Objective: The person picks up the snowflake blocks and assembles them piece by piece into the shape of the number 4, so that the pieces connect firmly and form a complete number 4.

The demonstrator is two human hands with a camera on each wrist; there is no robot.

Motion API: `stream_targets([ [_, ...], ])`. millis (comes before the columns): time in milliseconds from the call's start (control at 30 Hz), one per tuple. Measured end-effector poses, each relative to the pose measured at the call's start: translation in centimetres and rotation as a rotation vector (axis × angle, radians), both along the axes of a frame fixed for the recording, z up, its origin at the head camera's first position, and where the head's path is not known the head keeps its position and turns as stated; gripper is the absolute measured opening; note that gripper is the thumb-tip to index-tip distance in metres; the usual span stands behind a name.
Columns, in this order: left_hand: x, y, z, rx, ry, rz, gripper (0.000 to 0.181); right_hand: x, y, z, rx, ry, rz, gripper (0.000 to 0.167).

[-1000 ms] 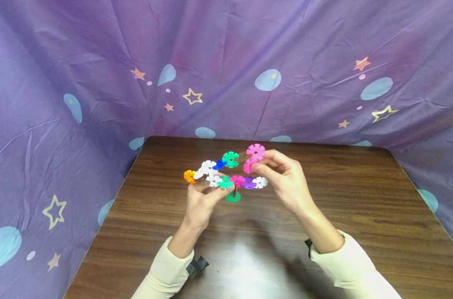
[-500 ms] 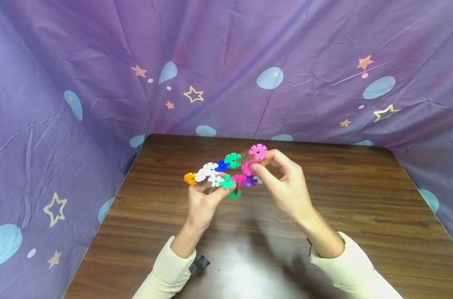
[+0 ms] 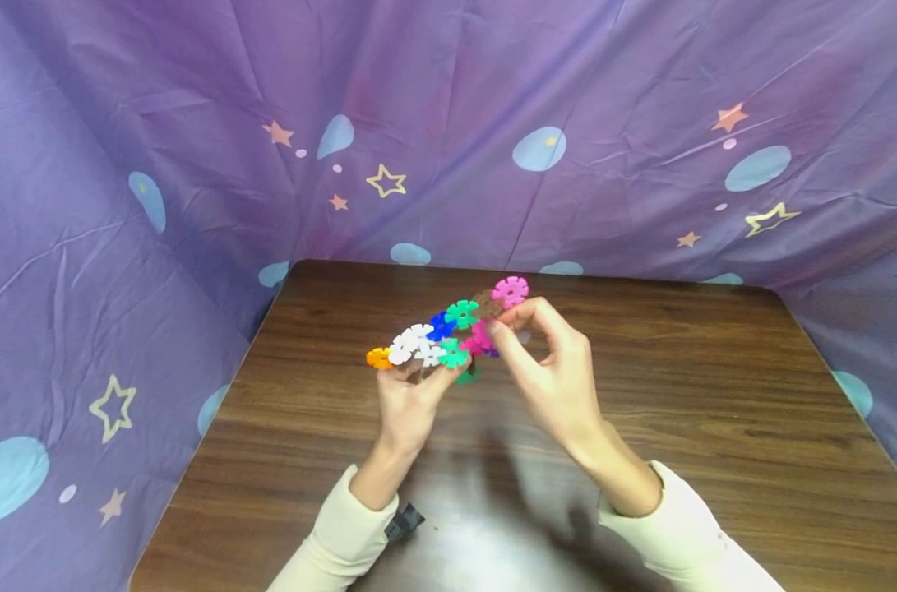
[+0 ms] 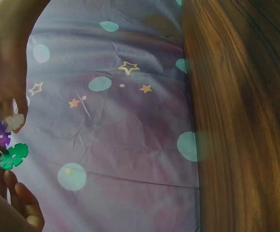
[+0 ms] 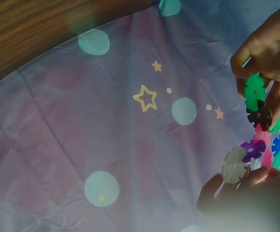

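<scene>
In the head view, a structure of linked snowflake discs is held up above the table. One row runs from an orange disc [image 3: 379, 358] past white discs [image 3: 402, 347], a blue disc [image 3: 441, 326], a green disc [image 3: 462, 314] and a brown disc [image 3: 487, 305] to a pink disc [image 3: 510, 292]. My left hand [image 3: 407, 407] grips the structure from below on its left side. At the right end, thumb and forefinger of my right hand [image 3: 555, 378] pinch a pink disc, largely covered by the fingers. A purple disc [image 5: 253, 150] and a white disc [image 5: 234, 166] show in the right wrist view.
Beneath the hands lies a brown wood-grain table [image 3: 285, 436] with shadows and a bright reflection. A purple curtain [image 3: 448, 148] with stars and blue spots hangs behind and beside it. A black strap piece [image 3: 404, 522] sits at the left cuff.
My right hand has moved slightly left and its fingers now cover more of the structure's right end. The structure has tilted a little, the left hand keeping its grip.
</scene>
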State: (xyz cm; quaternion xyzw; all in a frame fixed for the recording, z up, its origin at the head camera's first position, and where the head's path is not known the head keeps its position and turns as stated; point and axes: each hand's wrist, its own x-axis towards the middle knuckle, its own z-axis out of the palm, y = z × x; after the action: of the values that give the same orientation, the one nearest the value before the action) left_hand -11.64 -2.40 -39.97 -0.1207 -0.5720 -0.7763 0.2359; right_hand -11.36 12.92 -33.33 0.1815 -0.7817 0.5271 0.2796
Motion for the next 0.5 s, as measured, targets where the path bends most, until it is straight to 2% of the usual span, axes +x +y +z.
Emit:
stream_targets([
  [133, 0.19, 0.25, -0.02, 0.035, 0.006, -0.002, 0.036, -0.07, -0.51, -0.17, -0.049, 0.065, -0.027, 0.005],
  [200, 0.32, 0.41, -0.01, 0.042, 0.011, 0.001, 0.038, -0.15, -0.69, -0.25, -0.038, 0.113, -0.042, 0.005],
  [233, 0.33, 0.49, -0.02, 0.039, 0.011, 0.005, 0.034, -0.2, -0.74, -0.31, -0.027, 0.137, -0.048, 0.006],
  [500, 0.23, 0.87, -0.11, 0.069, -0.013, 0.01, 0.033, -0.52, -0.7, -0.41, 0.174, 0.33, -0.077, 0.001],
])
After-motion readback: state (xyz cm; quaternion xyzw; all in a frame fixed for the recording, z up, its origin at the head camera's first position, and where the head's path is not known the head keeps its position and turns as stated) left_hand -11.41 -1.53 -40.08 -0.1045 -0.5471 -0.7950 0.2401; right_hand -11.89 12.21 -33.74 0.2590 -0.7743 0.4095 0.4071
